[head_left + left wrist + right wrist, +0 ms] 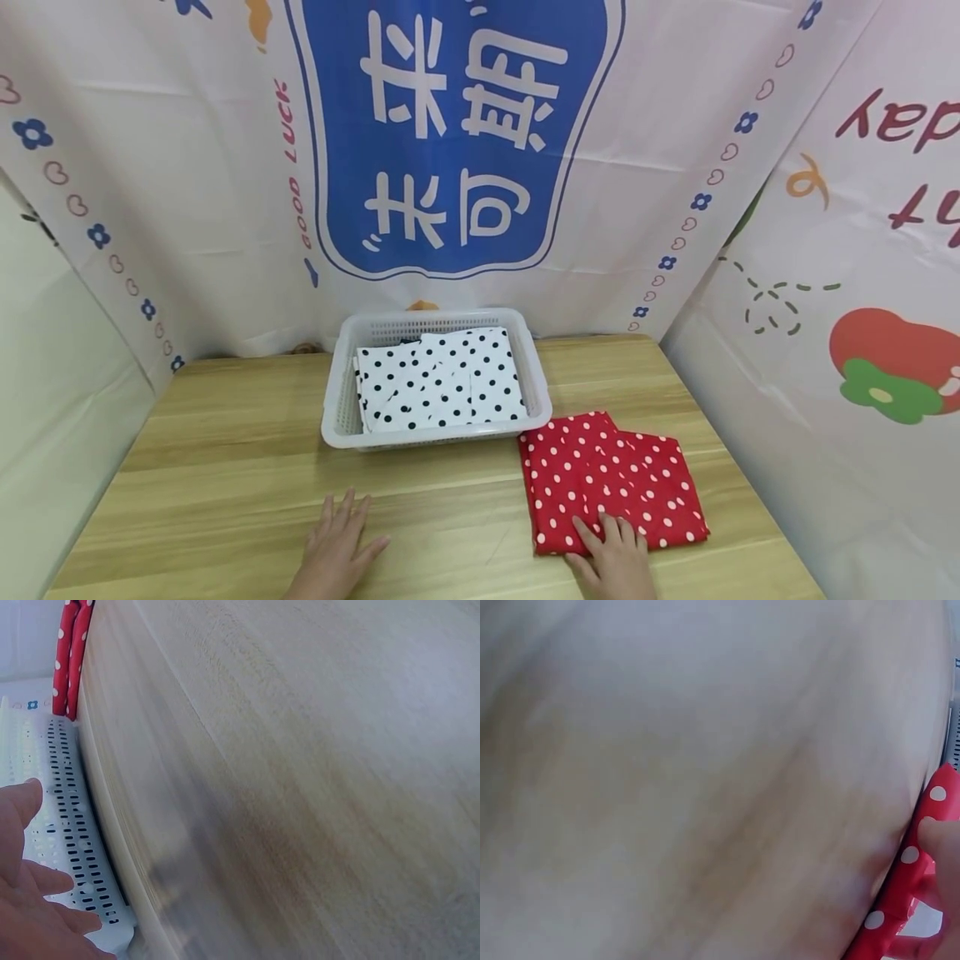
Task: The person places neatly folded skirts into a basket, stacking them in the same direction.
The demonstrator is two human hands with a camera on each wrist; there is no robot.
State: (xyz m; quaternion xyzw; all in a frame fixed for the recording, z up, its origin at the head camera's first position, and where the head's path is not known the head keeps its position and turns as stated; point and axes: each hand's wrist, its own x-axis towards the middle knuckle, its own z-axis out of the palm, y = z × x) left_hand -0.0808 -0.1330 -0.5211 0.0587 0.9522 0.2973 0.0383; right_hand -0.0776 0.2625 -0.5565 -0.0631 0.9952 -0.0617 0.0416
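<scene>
On the right side of the table lies a folded red cloth with white dots [611,483], perhaps a garment. My right hand [617,560] rests at its near edge, fingertips touching the fabric; in the right wrist view the thumb and fingers of that hand [941,859] are partly cut off by the frame. A white plastic basket [438,437] stands at the back middle, holding folded white cloth with black dots [442,379]. My left hand [335,546] is over the table in front of the basket, fingers spread, holding nothing.
The wooden table [225,467] carries the basket and the red cloth. Behind it hangs a printed white curtain [637,125] with a blue panel, and another printed sheet [787,375] closes the right side. A pale wall [45,417] stands at the left.
</scene>
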